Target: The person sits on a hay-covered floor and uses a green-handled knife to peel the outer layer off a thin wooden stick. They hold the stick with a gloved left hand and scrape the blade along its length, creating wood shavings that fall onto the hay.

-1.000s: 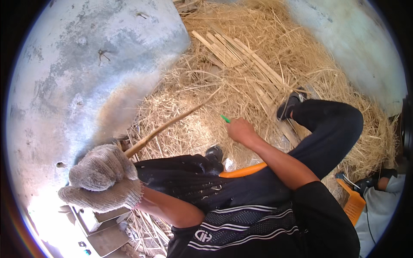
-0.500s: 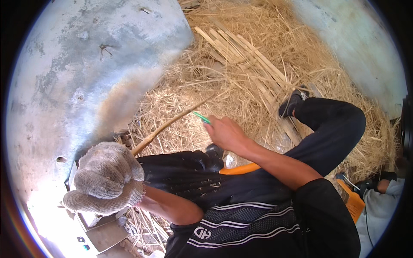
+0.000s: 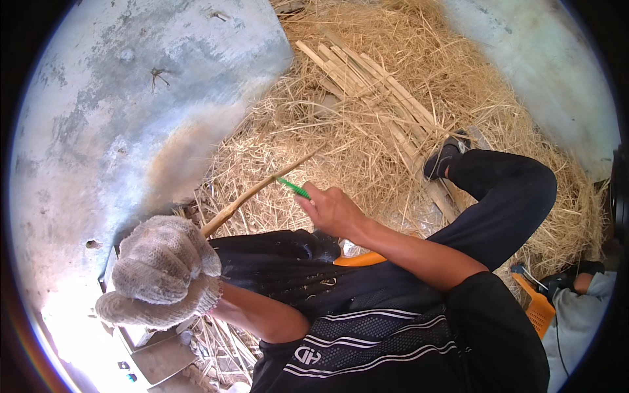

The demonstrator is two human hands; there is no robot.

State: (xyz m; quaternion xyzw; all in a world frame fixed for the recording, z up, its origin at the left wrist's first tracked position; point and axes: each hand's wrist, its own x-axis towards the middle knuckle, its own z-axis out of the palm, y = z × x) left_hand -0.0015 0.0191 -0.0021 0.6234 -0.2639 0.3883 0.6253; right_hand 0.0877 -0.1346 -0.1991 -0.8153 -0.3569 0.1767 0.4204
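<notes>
My left hand [image 3: 160, 268] wears a thick grey knit glove and is closed on the near end of a long, tapering bamboo stick [image 3: 244, 198]. From the glove the stick slants up and to the right over the straw. In my bare right hand [image 3: 335, 211] is a slim green tool [image 3: 293, 188], its fingers closed round it. The tool's far tip meets or nearly meets the stick's middle part; whether it carries a blade is too small to tell.
Loose straw [image 3: 354, 144] and shavings cover the floor, with a pile of bamboo strips [image 3: 373, 82] beyond. A pale, stained wall [image 3: 131, 92] rises on the left. My bent leg [image 3: 504, 183] is at right. An orange plastic seat [image 3: 540, 314] and another person's sleeve [image 3: 586, 321] are at lower right.
My right hand and the green tool have moved a little left and down along the stick, toward the glove. My left hand and the stick are almost still.
</notes>
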